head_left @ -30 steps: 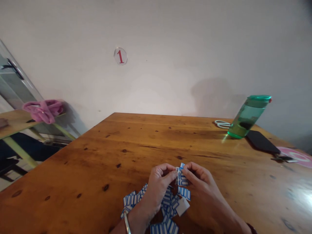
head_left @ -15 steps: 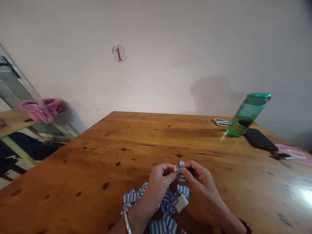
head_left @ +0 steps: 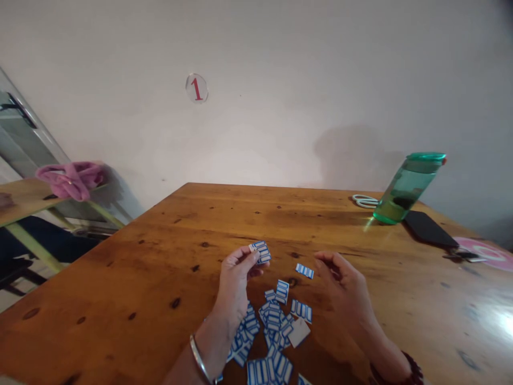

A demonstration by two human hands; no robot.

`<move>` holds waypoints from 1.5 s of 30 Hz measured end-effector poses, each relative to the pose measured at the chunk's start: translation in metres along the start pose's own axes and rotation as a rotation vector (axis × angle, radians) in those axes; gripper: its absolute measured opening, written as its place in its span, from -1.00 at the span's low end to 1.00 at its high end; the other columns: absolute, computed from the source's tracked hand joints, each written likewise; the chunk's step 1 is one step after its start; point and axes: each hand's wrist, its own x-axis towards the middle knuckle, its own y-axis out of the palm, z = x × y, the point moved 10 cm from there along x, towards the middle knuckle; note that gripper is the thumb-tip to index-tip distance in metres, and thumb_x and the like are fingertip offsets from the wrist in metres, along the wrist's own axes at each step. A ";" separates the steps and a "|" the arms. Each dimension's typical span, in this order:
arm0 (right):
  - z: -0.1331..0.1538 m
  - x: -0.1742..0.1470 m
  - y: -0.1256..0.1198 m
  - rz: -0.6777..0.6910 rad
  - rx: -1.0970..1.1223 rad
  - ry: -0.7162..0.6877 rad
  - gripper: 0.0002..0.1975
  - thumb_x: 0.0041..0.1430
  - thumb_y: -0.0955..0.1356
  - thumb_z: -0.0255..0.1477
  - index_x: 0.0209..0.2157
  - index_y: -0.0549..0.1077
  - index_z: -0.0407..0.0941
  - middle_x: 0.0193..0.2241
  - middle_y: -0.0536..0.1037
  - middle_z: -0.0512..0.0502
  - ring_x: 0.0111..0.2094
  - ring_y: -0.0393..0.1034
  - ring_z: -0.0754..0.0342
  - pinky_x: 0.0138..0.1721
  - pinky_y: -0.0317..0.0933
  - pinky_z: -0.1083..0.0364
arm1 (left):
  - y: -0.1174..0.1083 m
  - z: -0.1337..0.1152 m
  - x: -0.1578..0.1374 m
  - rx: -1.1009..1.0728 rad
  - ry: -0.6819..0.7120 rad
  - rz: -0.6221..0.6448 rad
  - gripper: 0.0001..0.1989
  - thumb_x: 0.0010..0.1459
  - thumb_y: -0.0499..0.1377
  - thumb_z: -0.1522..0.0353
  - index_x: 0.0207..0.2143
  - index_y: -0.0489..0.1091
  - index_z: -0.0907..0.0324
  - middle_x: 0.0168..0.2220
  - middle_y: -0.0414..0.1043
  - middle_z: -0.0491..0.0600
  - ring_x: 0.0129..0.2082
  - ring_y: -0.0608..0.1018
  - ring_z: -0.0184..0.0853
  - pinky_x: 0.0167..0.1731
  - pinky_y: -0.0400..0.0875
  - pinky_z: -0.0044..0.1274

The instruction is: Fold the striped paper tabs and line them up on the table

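My left hand is raised above the table, thumb and fingers pinching a small label sheet with blue-framed white boxes. To the right, my right hand hovers with curled fingers, the thumb and index tips slightly apart and nothing visible between them. Just left of those fingertips is a short label strip. Below and between my hands lies a loose pile of label sheets, partly covered by my left forearm. One plain white piece rests at the pile's right side, below another label sheet.
A wooden table reaches to the wall. At the back right stand a green bottle, a white cable, a black phone and a pink round mat. A pink cloth hangs on a side table at left.
My hands have moved apart. The left has gone left and up with the label sheet, while the right has let go and shifted right. More of the pile shows between them.
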 end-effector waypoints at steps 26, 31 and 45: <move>-0.030 -0.004 0.045 0.422 -0.731 -0.131 -0.86 0.16 0.21 -0.45 -0.37 0.38 -0.13 -0.31 0.40 -0.16 -0.20 0.25 -0.06 -0.19 0.16 0.01 | -0.007 -0.007 0.003 -0.064 0.021 -0.055 -0.80 -0.27 0.33 0.37 -0.54 0.39 0.24 -0.59 0.48 -0.11 -0.62 0.51 -0.43 -0.62 0.27 -0.66; -0.027 -0.009 0.047 0.463 -0.736 -0.126 -0.86 0.17 0.20 -0.45 -0.39 0.36 -0.12 -0.32 0.41 -0.14 -0.22 0.27 -0.03 -0.19 0.15 0.03 | -0.012 -0.014 0.003 -0.109 0.039 -0.079 -0.79 -0.27 0.33 0.39 -0.54 0.37 0.22 -0.59 0.46 -0.15 -0.61 0.51 -0.44 -0.60 0.26 -0.67; 0.009 -0.025 0.063 0.538 -0.656 -0.260 -0.81 0.19 0.19 -0.41 -0.35 0.42 -0.08 -0.34 0.46 -0.12 -0.25 0.32 -0.03 -0.25 0.20 0.00 | -0.028 -0.031 0.008 -0.196 0.091 -0.153 -0.74 -0.33 0.35 0.39 -0.55 0.34 0.23 -0.58 0.47 -0.14 -0.61 0.50 -0.45 -0.59 0.22 -0.66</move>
